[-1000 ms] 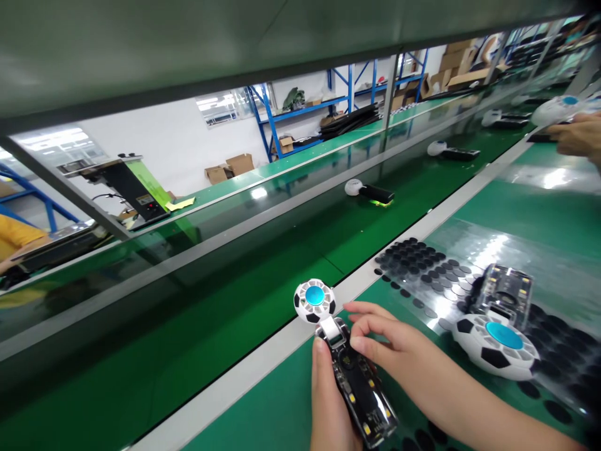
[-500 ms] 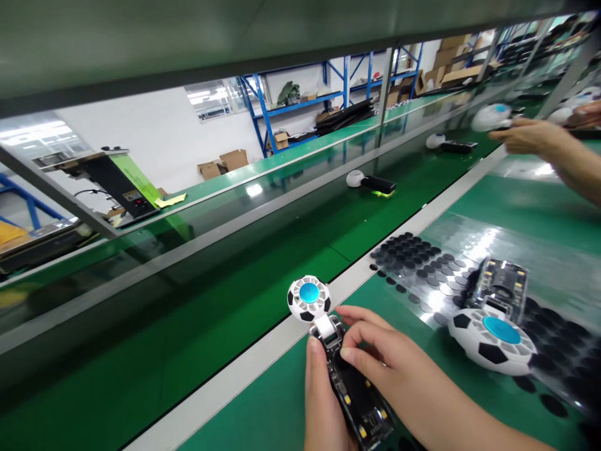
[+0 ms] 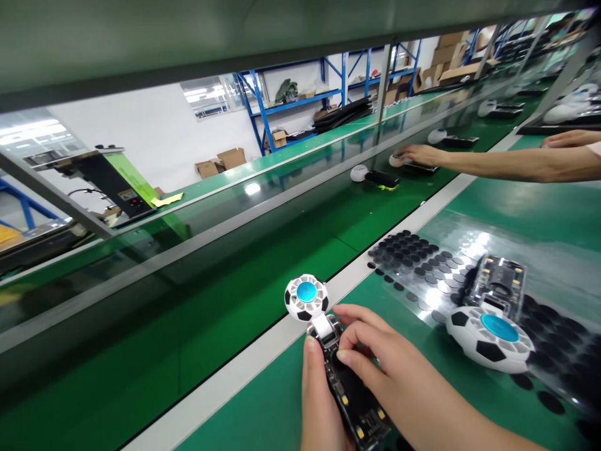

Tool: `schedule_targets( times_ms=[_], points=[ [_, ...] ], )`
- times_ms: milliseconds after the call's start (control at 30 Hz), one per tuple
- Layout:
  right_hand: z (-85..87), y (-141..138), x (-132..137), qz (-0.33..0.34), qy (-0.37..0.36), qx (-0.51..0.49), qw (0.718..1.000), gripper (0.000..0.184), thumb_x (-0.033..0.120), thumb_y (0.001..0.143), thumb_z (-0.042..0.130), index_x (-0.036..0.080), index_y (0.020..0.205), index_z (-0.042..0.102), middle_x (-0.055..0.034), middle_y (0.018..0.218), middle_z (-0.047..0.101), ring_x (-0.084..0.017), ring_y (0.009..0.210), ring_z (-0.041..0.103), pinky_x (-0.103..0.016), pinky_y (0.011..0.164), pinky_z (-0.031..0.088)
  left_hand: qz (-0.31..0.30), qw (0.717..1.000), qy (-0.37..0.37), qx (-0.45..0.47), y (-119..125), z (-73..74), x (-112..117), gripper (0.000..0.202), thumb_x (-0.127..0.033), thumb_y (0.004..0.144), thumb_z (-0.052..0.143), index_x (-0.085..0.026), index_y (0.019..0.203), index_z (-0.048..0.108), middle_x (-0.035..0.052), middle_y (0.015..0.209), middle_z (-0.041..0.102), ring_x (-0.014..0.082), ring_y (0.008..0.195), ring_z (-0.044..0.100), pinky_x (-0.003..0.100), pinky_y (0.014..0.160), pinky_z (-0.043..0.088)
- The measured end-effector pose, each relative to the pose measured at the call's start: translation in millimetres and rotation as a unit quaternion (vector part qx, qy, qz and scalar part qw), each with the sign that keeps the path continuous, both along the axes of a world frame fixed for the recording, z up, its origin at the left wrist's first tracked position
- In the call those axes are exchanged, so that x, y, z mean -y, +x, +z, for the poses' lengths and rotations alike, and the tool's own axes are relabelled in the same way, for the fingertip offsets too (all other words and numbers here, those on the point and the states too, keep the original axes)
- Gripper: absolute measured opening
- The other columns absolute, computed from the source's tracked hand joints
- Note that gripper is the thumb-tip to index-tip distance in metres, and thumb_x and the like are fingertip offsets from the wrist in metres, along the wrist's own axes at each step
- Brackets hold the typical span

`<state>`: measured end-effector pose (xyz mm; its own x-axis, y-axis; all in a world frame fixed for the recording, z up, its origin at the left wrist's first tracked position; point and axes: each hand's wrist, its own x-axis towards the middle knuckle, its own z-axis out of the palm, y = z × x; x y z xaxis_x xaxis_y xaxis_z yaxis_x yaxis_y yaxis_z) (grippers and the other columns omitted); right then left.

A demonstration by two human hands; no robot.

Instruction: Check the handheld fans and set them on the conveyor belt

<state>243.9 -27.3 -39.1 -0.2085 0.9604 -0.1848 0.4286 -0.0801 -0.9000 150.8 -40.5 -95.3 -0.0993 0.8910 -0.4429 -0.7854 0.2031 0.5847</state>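
Observation:
My left hand [image 3: 320,401] is closed around the see-through black body of a small folding fan [image 3: 359,407]. The fan's round head [image 3: 307,297] has a white-and-black football pattern and a blue centre, and it reaches over the pale edge strip. My right hand [image 3: 375,357] is closed in a pinch against the body just below the hinge. A dark rounded edge shows by its thumb tip, but what the fingers hold is mostly hidden. To the right, a second football fan [image 3: 491,338] lies on a clear sheet with several black round stickers [image 3: 408,247].
Beyond the edge strip [image 3: 277,341] runs a green conveyor belt [image 3: 225,300] carrying several fans, one with a glowing light [image 3: 382,180]. A co-worker's hand [image 3: 420,155] touches a fan on the belt. A grey overhead panel [image 3: 235,44] crosses the top.
The co-worker's hand has gone from holding a fan above the bench to reaching across the belt, where that fan now lies. My hands stay nearly still on my fan.

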Motion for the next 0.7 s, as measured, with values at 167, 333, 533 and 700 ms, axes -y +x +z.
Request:
schedule_targets(
  times_ms=[167, 333, 533, 700],
  points=[
    [0.2, -1.5, 0.8, 0.011, 0.023, 0.018, 1.0, 0.017, 0.019, 0.082, 0.042, 0.022, 0.066, 0.045, 0.0013, 0.131, 0.038, -0.021, 0.12, 0.038, -0.035, 0.095, 0.036, -0.001, 1.0, 0.011, 0.001, -1.6, 1.9, 0.0, 0.043, -0.043, 0.066, 0.067, -0.019, 0.101, 0.062, 0.0096, 0.114, 0.057, 0.0235, 0.111, 0.05, 0.03, 0.086, 0.046],
    [0.0, 1.9, 1.6, 0.051, 0.079, 0.046, 0.994, 0.019, 0.015, 0.084, 0.037, 0.022, 0.067, 0.043, 0.0016, 0.126, 0.04, -0.018, 0.114, 0.043, -0.033, 0.09, 0.04, 0.004, 1.0, 0.026, -0.008, -4.7, 3.0, 0.2, 0.036, -0.044, 0.068, 0.064, -0.02, 0.095, 0.063, 0.0081, 0.104, 0.058, 0.021, 0.102, 0.053, 0.027, 0.08, 0.047],
    [0.8, 3.7, 0.2, 0.082, 0.128, 0.069, 0.986, 0.02, 0.009, 0.084, 0.036, 0.022, 0.069, 0.042, 0.0009, 0.119, 0.043, -0.015, 0.105, 0.049, -0.028, 0.084, 0.045, -0.001, 0.999, 0.026, -0.04, -7.9, 4.7, 2.9, 0.028, -0.046, 0.071, 0.061, -0.024, 0.088, 0.063, 0.004, 0.088, 0.058, 0.0196, 0.092, 0.057, 0.027, 0.077, 0.048],
    [-2.5, 4.6, 2.5, 0.078, 0.141, 0.077, 0.984, 0.019, 0.011, 0.084, 0.037, 0.022, 0.071, 0.044, 0.0, 0.12, 0.044, -0.016, 0.108, 0.048, -0.029, 0.086, 0.045, -0.016, 0.998, 0.007, -0.063, -6.6, 7.9, 5.6, 0.029, -0.046, 0.078, 0.053, -0.022, 0.093, 0.061, 0.0042, 0.099, 0.06, 0.0204, 0.095, 0.056, 0.031, 0.076, 0.048]
  ],
)
